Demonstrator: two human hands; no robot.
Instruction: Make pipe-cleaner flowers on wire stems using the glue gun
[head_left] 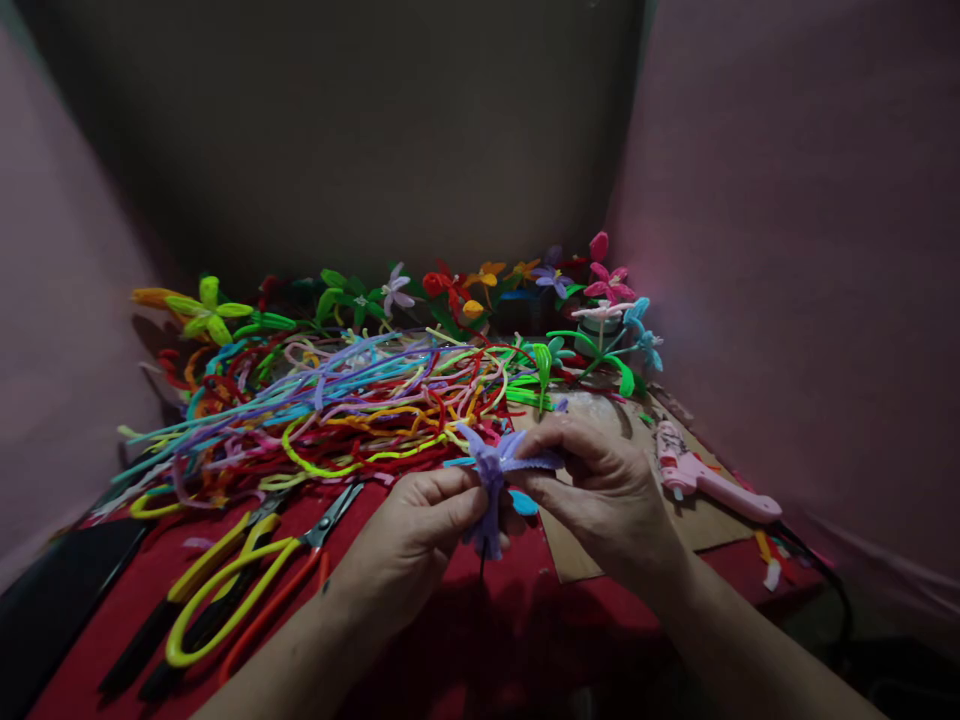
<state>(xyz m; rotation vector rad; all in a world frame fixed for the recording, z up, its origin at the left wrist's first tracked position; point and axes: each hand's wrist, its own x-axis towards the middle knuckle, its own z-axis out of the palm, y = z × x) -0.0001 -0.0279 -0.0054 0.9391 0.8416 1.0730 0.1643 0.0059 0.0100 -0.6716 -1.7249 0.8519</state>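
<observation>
A lavender pipe-cleaner flower is held between both hands over the red tablecloth. My left hand is closed, pinching the flower near its middle between thumb and fingers. On the other side, my right hand pinches one petal that sticks out to the right. Other petals point up and hang down, and a thin dark stem shows below the flower. Behind the fingers, a light blue piece is partly visible. Some fingertips are hidden by the flower and the hands.
A heap of colourful pipe cleaners spreads behind my hands. Yellow-handled scissors and pliers lie at left, near a black flat object. At right, a pink glue gun rests on cardboard. Finished flowers line the back.
</observation>
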